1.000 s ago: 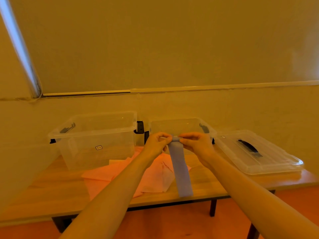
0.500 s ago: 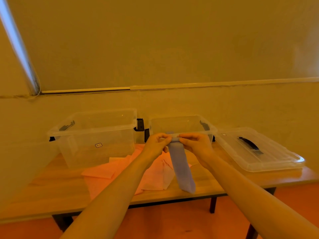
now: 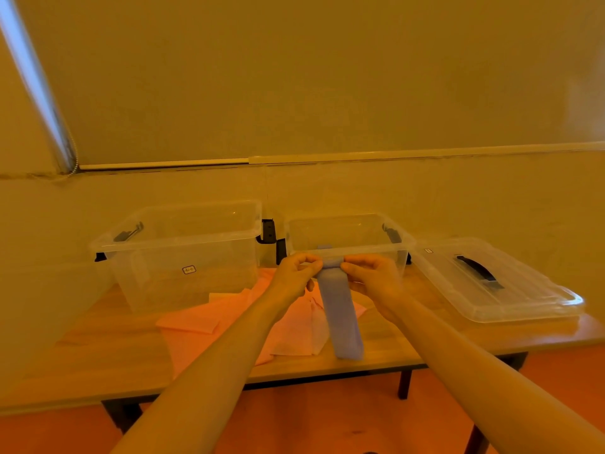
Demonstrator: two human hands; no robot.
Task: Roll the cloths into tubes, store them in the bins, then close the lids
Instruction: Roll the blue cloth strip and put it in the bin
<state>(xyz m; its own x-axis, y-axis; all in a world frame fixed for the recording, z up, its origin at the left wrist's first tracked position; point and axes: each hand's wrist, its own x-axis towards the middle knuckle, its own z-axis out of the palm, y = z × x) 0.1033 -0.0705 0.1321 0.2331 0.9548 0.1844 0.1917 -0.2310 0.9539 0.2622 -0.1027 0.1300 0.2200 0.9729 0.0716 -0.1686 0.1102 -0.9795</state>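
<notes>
A narrow blue cloth (image 3: 340,316) hangs in the air above the table, its top end wound into a small roll. My left hand (image 3: 294,276) pinches the roll's left end and my right hand (image 3: 373,278) pinches its right end. The loose tail reaches down to just above the table's front edge. Two clear open bins stand behind: a big one (image 3: 183,253) on the left and a smaller one (image 3: 350,237) right behind my hands. A small blue piece (image 3: 324,247) shows inside the smaller bin. Pink cloths (image 3: 229,319) lie flat under my arms.
A clear lid (image 3: 497,283) with a dark handle lies on the wooden table (image 3: 114,355) at the right. The bins stand close to the wall. Black latches hang on the bins' sides. Orange floor shows below the table's front edge.
The blue cloth's hanging tail has grown shorter as the roll at the top has taken up more cloth. Both hands have stayed in about the same place.
</notes>
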